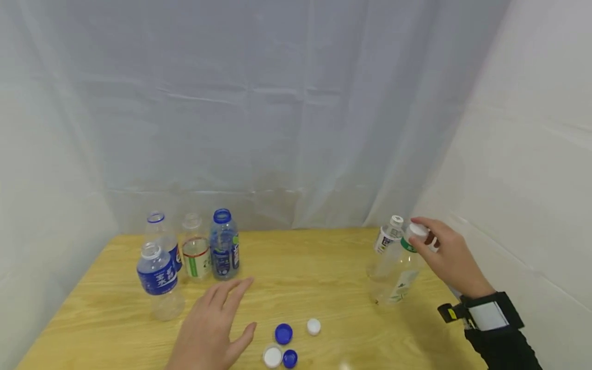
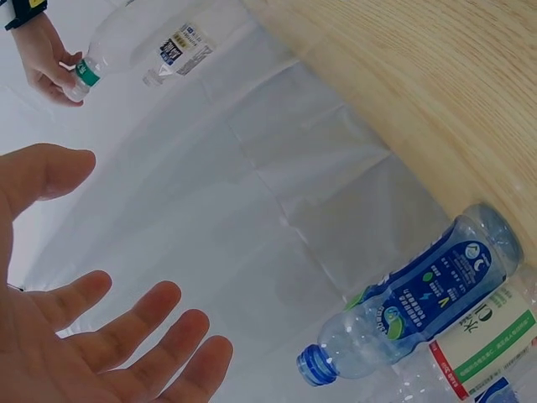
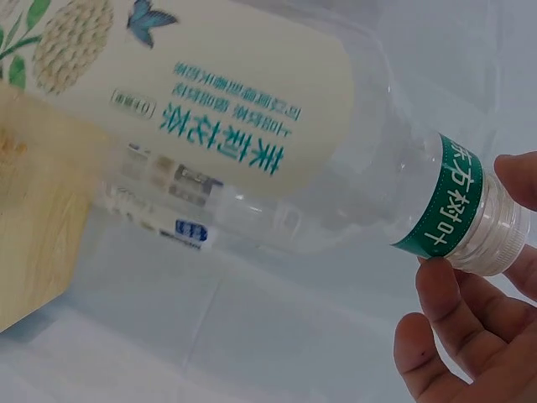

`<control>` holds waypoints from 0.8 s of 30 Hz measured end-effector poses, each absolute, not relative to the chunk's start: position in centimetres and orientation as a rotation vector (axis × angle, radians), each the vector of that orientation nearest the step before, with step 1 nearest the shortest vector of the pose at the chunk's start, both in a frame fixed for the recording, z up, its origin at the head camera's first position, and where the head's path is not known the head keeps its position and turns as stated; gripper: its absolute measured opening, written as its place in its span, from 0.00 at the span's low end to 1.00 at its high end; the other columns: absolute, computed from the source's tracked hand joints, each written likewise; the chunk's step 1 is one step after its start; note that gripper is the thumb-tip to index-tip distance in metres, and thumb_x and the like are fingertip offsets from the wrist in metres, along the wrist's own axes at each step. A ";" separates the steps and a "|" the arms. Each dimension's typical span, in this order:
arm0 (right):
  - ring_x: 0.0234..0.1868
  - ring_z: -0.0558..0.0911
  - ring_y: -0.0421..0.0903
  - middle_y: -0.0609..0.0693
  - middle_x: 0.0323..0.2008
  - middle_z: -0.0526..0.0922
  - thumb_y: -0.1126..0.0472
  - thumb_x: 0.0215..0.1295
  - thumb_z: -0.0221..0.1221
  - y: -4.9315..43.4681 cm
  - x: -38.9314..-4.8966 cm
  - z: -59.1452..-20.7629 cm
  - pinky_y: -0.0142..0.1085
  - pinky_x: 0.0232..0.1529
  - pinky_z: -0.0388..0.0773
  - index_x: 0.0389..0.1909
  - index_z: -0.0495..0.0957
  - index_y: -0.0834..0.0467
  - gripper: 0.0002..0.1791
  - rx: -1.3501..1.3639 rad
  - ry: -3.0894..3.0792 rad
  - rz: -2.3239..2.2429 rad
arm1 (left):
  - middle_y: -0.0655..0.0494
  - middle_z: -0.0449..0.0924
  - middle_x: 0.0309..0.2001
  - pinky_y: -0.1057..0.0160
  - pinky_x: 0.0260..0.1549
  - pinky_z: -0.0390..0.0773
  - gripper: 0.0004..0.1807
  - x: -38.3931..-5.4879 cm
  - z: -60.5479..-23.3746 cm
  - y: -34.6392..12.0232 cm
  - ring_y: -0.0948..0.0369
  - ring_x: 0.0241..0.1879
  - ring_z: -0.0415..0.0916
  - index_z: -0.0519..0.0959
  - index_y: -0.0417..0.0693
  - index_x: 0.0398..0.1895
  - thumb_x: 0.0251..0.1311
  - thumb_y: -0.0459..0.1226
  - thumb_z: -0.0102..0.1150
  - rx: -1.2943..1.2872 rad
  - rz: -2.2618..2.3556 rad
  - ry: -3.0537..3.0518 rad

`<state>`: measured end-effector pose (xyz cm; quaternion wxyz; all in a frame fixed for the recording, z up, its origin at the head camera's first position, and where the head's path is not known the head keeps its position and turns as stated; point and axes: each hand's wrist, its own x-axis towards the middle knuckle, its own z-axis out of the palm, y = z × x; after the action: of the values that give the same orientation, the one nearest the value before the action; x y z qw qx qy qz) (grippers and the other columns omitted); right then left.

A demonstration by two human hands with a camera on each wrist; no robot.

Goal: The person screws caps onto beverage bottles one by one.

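At the right, my right hand (image 1: 450,257) grips the whitish top of a large clear bottle (image 1: 400,272) between thumb and fingers. This bottle has a green band (image 3: 445,197) round its neck and a pale label. Whether its base touches the table cannot be told. Behind it stands a smaller clear bottle (image 1: 386,240) with a white label. My left hand (image 1: 213,326) hovers with spread, relaxed fingers and holds nothing. Near it, on the table, lie several caps, among them a larger blue cap (image 1: 283,334) and a small white cap (image 1: 313,327).
Several uncapped bottles stand grouped at the left of the wooden table (image 1: 296,257): a blue bottle (image 1: 225,246), a bottle with a green-striped label (image 1: 196,252) and a blue-labelled bottle (image 1: 159,275) in front. A pale sheet (image 1: 277,113) hangs behind the table.
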<state>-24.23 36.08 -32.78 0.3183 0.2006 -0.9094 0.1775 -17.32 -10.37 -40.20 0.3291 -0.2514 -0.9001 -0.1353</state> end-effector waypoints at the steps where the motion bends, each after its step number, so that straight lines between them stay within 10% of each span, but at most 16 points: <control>1: 0.35 0.70 0.36 0.52 0.44 0.81 0.63 0.68 0.63 36.3 -24.4 -32.8 0.31 0.32 0.71 0.64 0.74 0.63 0.24 0.519 -2.398 0.463 | 0.55 0.79 0.55 0.54 0.48 0.83 0.46 -17.3 -40.2 -10.4 0.56 0.53 0.77 0.72 0.50 0.68 0.42 0.52 0.77 -0.654 -0.355 -2.355; 24: 0.40 0.73 0.47 0.60 0.55 0.78 0.56 0.75 0.55 39.8 -27.1 -34.6 0.33 0.29 0.70 0.68 0.70 0.62 0.25 0.344 -2.559 0.521 | 0.55 0.79 0.56 0.54 0.47 0.83 0.47 -17.3 -40.5 -10.5 0.55 0.53 0.78 0.72 0.52 0.67 0.40 0.51 0.79 -0.603 -0.381 -2.418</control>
<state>-27.12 39.84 -34.56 0.2510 0.1266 -0.9404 0.1915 -17.28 -10.47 -40.51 0.3051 -0.2279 -0.9133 -0.1441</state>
